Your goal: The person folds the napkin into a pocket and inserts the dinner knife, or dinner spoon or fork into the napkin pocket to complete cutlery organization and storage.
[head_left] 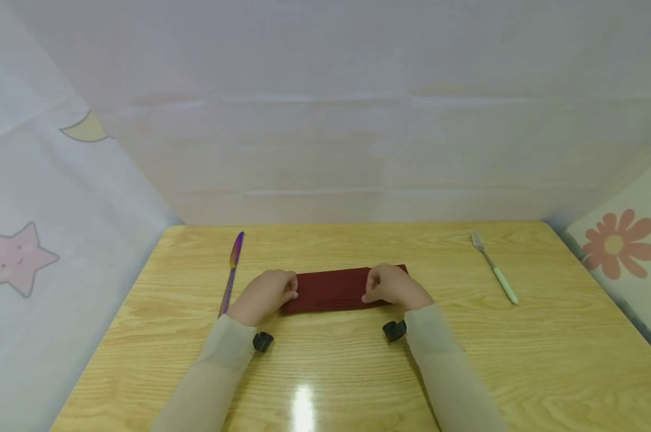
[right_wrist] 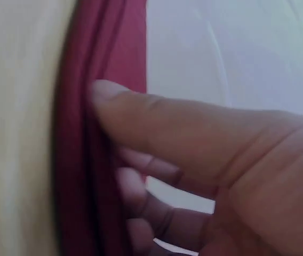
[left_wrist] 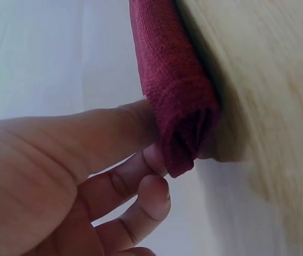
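A dark red cloth (head_left: 333,290), folded into a long flat strip, lies across the middle of the wooden table. My left hand (head_left: 268,291) is at its left end; in the left wrist view the thumb and forefinger pinch the folded end of the cloth (left_wrist: 181,96), whose layers show as a loop. Toward the right end is my right hand (head_left: 392,285). Seen from the right wrist, its thumb (right_wrist: 135,114) lies against the pleated layers of the cloth (right_wrist: 79,133), fingers curled in beside it, gripping a fold. Part of the cloth's right end is hidden by that hand.
A purple, iridescent knife (head_left: 232,264) lies left of the cloth, its lower end near the left forearm. Farther right lies a fork (head_left: 492,264) with a pale green handle. White printed sheets (head_left: 357,150) stand behind the table (head_left: 325,372) and at its sides.
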`<action>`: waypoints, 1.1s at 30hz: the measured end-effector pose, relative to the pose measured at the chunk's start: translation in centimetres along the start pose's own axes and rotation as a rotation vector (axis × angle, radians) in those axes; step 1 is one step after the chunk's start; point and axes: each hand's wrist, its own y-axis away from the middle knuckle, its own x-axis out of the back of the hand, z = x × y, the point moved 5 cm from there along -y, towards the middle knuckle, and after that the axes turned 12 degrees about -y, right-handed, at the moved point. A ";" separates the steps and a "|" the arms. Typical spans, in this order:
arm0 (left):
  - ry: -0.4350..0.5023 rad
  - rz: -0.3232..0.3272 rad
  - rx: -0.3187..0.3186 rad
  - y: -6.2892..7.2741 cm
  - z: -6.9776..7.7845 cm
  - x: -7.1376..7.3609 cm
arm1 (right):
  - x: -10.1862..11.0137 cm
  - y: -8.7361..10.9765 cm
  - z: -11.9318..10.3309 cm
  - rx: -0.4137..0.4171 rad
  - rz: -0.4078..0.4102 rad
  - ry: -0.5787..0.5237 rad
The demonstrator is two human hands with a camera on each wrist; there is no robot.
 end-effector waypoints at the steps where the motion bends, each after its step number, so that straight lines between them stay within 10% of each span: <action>1: -0.003 -0.001 0.002 0.0 0.0 0.0 | 0.5 0.2 0.3 -0.009 0.002 0.004; 18: 0.019 -0.071 -0.066 1.2 0.5 1.1 | 3.6 3.0 1.5 0.150 -0.017 0.145; 33: -0.113 0.018 -0.058 1.5 2.4 1.1 | 2.9 3.6 1.3 0.242 -0.001 0.370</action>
